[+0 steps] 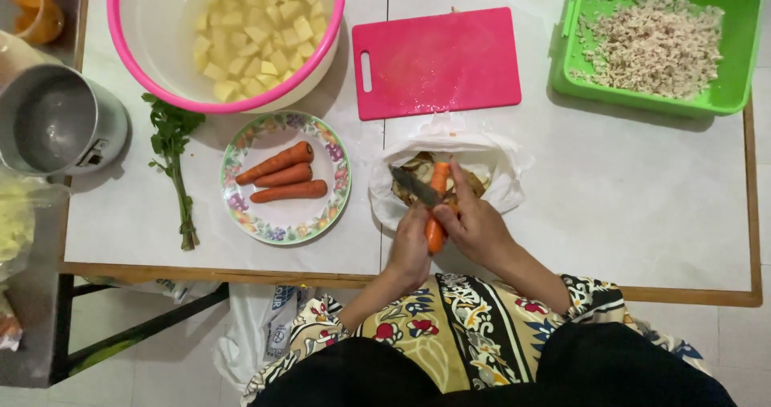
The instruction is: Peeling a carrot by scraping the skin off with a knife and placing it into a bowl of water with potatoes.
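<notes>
White tiled counter (626, 206) with wooden edge, pale floor below | left hand (411, 250) has its grip closed on orange carrot (436, 206), held over white bag of peelings (498, 174) | right hand (474, 226) grips knife (414, 186) against carrot | pink cutting board (438, 62) behind.

Home kitchen, tiled table (642, 214), cutting board (438, 62), carrots on plate (283, 181) (floral rim)

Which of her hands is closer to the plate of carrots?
The left hand: it holds a carrot just right of the floral plate. The right hand, with the knife, is farther right.
</notes>
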